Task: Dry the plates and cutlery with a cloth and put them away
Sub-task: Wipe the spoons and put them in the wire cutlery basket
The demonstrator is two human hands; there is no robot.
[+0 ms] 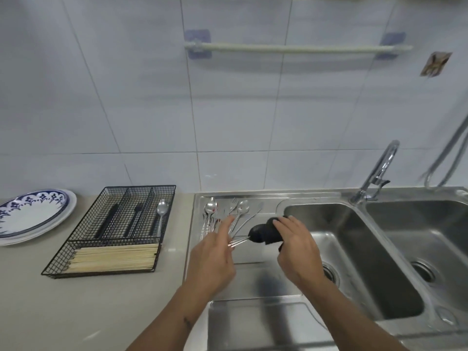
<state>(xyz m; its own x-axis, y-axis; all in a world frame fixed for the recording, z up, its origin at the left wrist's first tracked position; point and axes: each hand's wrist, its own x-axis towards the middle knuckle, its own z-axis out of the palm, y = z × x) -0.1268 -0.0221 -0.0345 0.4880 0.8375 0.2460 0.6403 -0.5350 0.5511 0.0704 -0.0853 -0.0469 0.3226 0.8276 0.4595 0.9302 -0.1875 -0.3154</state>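
Head view, two hands (211,259) (296,247), one dark cloth (266,233), two plates (33,216)

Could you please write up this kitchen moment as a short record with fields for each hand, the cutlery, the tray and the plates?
left hand: pinches the handle end of a utensil
right hand: grips a dark cloth wrapped round the utensil's head
wet cutlery: spoons and forks on the sink drainboard
tray: wire, on the counter, holds one spoon, dark-handled pieces, chopsticks
plates: stacked left of the tray
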